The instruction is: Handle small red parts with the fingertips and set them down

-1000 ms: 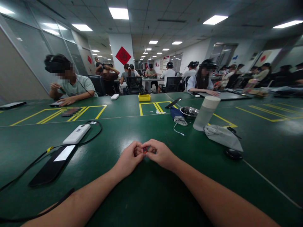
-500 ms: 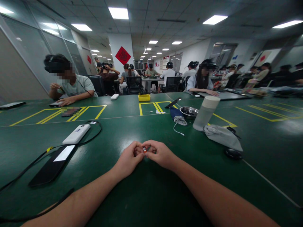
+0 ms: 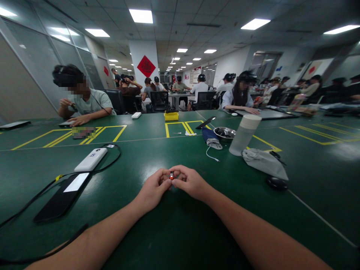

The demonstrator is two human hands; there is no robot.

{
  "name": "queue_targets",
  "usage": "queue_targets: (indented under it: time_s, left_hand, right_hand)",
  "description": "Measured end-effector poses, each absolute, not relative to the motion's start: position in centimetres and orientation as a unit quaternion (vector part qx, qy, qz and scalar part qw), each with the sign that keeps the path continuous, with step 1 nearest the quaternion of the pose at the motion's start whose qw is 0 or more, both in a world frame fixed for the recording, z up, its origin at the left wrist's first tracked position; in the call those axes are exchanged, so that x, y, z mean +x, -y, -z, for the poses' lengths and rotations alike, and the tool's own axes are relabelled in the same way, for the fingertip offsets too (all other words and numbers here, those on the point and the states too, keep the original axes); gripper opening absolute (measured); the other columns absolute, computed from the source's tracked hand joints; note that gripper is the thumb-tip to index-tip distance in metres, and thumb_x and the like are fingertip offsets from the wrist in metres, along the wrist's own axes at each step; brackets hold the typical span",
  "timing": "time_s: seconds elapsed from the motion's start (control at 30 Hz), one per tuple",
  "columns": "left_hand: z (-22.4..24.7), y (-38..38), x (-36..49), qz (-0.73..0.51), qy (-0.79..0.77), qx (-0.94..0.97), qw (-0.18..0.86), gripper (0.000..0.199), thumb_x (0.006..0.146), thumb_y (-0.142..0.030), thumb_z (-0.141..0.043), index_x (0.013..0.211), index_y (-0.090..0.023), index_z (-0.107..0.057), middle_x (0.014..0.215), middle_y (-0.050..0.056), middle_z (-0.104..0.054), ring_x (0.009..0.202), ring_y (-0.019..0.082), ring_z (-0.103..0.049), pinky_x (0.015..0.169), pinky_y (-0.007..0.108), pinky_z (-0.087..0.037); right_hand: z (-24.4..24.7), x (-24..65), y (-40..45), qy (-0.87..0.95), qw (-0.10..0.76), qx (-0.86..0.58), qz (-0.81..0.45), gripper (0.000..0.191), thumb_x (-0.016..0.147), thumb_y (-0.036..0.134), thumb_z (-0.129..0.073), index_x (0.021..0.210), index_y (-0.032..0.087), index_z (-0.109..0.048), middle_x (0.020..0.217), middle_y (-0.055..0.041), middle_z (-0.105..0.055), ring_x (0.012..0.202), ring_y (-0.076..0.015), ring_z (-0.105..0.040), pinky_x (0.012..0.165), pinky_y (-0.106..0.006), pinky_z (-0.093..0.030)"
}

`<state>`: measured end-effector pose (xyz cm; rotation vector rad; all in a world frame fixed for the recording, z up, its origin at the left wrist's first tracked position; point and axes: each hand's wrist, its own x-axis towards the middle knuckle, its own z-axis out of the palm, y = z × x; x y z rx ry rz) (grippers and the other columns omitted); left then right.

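Note:
A small red, black and white object point(image 3: 171, 176) sits between the fingertips of both hands, just above the green table point(image 3: 174, 232). My left hand point(image 3: 155, 188) has its thumb and fingers closed on the object's left side. From the right, my right hand point(image 3: 191, 183) pinches the same object, and the fingertips of the two hands nearly meet. Most of the object is hidden by the fingers, and it is too small to identify.
To the left lie a white power bank point(image 3: 91, 159), a black slab point(image 3: 60, 198) and a black cable. On the right stand a frosted bottle point(image 3: 245, 135), a metal bowl point(image 3: 225, 134), a grey pouch point(image 3: 264, 162) and a black mouse point(image 3: 277, 183). People sit beyond.
The small object has turned slightly between my fingertips, showing a more upright white and red face. Both hands have barely shifted.

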<state>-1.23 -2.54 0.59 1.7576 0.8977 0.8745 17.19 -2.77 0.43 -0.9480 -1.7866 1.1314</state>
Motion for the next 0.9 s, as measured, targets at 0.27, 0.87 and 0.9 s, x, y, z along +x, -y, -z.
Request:
queue_targets:
  time_s: [0.27, 0.87, 0.9]
  left_hand:
    - [-0.2, 2.3, -1.1, -0.346, -0.396, 0.728, 0.439, 0.014, 0.084, -0.031, -0.055, 0.088, -0.018, -0.053, 0.071, 0.000, -0.064, 0.062, 0.014, -0.054, 0.059, 0.025, -0.040]
    - [-0.8, 2.8, -1.1, -0.301, -0.399, 0.758, 0.419, 0.014, 0.082, -0.024, -0.051, 0.093, -0.018, -0.057, 0.069, -0.002, -0.057, 0.065, 0.014, -0.055, 0.066, 0.027, -0.043]
    - [-0.9, 2.9, -1.1, -0.297, -0.398, 0.763, 0.415, 0.013, 0.082, -0.024, -0.051, 0.092, -0.018, -0.058, 0.069, -0.002, -0.057, 0.065, 0.014, -0.055, 0.066, 0.026, -0.043]
  right_hand:
    - [-0.2, 16.6, 2.6, 0.638, 0.412, -0.350, -0.549, 0.031, 0.077, 0.024, -0.064, 0.105, 0.016, -0.055, 0.082, -0.0021, -0.061, 0.065, -0.0136, -0.063, 0.064, -0.028, -0.049]
    - [-1.6, 26.5, -1.9, 0.224, 0.718, -0.379, -0.539, 0.018, 0.072, 0.013, -0.044, 0.089, 0.019, -0.049, 0.068, -0.0007, -0.054, 0.058, -0.0121, -0.054, 0.063, -0.030, -0.051]
    - [-1.7, 27.8, -2.1, 0.204, 0.735, -0.381, -0.522, 0.015, 0.074, 0.016, -0.043, 0.087, 0.019, -0.048, 0.067, -0.0006, -0.054, 0.056, -0.0119, -0.053, 0.058, -0.028, -0.050]
